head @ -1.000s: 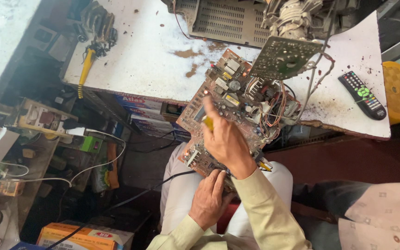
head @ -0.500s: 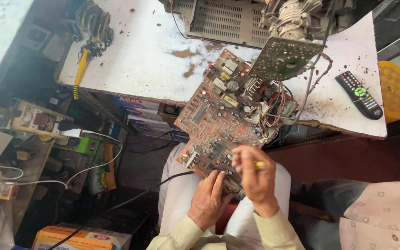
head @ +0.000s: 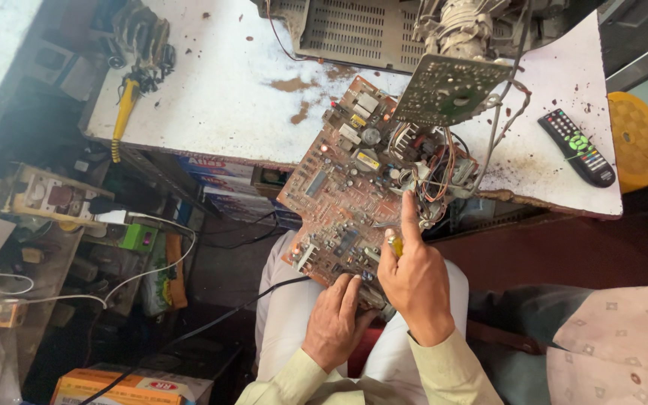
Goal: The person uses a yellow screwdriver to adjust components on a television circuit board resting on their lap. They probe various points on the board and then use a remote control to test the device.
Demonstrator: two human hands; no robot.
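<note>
A large brown circuit board (head: 339,195) leans from the white table's edge down onto my lap. My left hand (head: 335,319) grips the board's lower edge. My right hand (head: 414,281) holds a small yellow-handled tool (head: 396,246) against the board, with the index finger stretched up toward a tangle of wires (head: 444,169). A smaller green round-holed board (head: 451,90) hangs on wires above the big one.
The stained white table (head: 219,90) carries a grey vented chassis (head: 354,30), a black remote (head: 580,146) and a yellow-handled tool (head: 125,112). Cluttered shelves and cables fill the left. An orange box (head: 133,386) lies below. Another person's patterned sleeve (head: 609,345) is at the right.
My right hand went from the board's upper middle down to its lower edge, then up to the right-hand middle with the index finger extended. My left hand stayed on the lower edge.
</note>
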